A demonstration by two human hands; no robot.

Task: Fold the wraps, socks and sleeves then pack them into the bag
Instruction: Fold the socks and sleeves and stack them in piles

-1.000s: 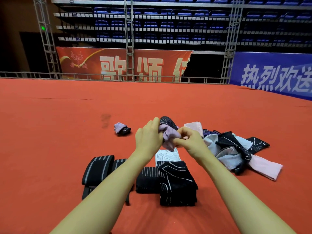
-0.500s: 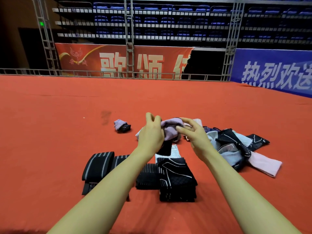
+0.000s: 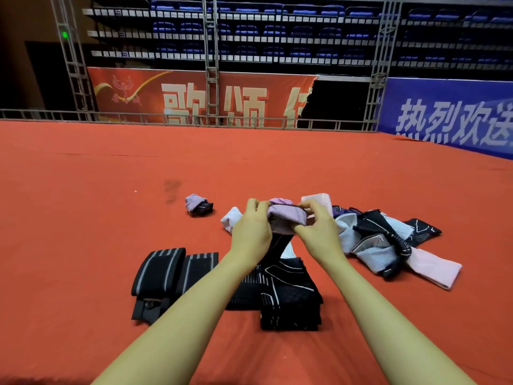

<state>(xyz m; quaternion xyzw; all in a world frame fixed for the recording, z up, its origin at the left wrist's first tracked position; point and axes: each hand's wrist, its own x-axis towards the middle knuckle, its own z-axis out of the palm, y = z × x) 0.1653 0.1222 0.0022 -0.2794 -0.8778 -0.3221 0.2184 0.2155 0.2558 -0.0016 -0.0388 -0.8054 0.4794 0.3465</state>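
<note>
right hand (image 3: 322, 232) has closed onto the lilac sock (image 3: 286, 218); both hands' fingers (image 3: 256, 207) pinch its cuff, left hand (image 3: 251, 232) opposite.

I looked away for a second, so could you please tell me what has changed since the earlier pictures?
The right hand, off the lilac-and-black sock half a second ago, grips its cuff again opposite the left hand, and the cuff is stretched wider. The rolled sock, folded black stack and unfolded pile stayed put.
</note>
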